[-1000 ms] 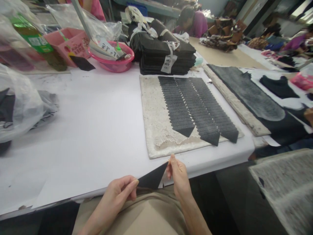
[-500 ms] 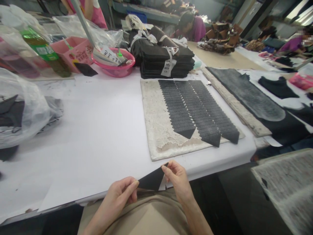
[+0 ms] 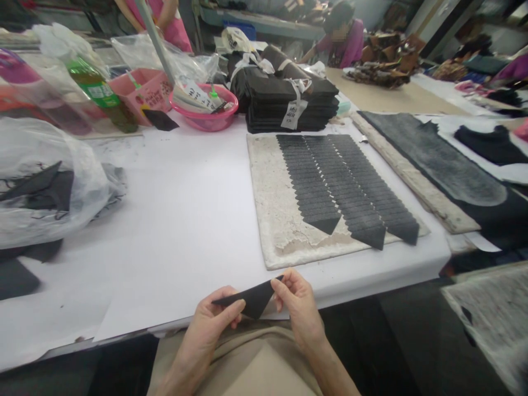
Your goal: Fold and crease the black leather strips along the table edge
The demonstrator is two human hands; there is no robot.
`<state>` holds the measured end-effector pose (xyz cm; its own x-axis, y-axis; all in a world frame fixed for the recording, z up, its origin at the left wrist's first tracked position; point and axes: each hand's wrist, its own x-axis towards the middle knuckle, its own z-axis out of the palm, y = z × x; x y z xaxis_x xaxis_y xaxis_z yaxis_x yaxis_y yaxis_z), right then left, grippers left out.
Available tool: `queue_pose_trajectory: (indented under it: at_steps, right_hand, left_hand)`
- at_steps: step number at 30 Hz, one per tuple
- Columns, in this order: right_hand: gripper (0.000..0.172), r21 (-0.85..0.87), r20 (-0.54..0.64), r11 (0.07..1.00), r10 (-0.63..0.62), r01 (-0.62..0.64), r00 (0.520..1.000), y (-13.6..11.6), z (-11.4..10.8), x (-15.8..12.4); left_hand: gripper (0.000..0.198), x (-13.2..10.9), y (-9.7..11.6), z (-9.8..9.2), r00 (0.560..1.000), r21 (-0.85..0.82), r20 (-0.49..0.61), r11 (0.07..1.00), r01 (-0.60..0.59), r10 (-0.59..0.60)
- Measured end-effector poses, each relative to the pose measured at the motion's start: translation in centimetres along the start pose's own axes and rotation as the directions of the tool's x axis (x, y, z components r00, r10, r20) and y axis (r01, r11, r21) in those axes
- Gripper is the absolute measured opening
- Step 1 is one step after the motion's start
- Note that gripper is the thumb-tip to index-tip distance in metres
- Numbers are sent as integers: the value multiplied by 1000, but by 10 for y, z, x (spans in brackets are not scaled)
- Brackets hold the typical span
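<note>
A black, pointed piece of sheet material point(image 3: 256, 300), leather or fabric, is stretched between my two hands over the table's front edge. My left hand point(image 3: 218, 316) pinches its left part, thumb on top. Its upper right corner is pinched between thumb and fingers of my right hand point(image 3: 297, 300). Just beyond my hands lies a worn pale board point(image 3: 274, 220). Three overlapping rows of dark pointed pieces point(image 3: 325, 184) cover much of that board, their tips toward me.
Left stands a clear plastic bag point(image 3: 82, 192) holding black pieces. Along the back are a green bottle point(image 3: 93, 85), a pink basin point(image 3: 206, 118) and a tied black stack point(image 3: 289, 104). Another board point(image 3: 416, 176) lies right. A co-worker point(image 3: 344, 38) leans over a far table.
My left hand has shifted its hold along the piece toward the right, and the piece's left point now shows above my fingers. The view has swung slightly left.
</note>
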<state>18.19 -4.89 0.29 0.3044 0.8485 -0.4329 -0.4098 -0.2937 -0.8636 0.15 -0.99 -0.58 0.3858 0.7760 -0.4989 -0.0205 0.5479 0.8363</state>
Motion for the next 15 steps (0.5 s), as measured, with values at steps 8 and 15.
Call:
queue_pose_trajectory:
  at_steps: [8, 15]
  right_hand:
    - [30, 64, 33, 997, 30, -32, 999, -2, 5, -1]
    - [26, 106, 106, 993, 34, -45, 994, -5, 7, -2]
  left_hand:
    - [5, -12, 7, 3, 735, 543, 37, 604, -584, 677]
    - [20, -15, 3, 2, 444, 751, 330, 54, -658, 833]
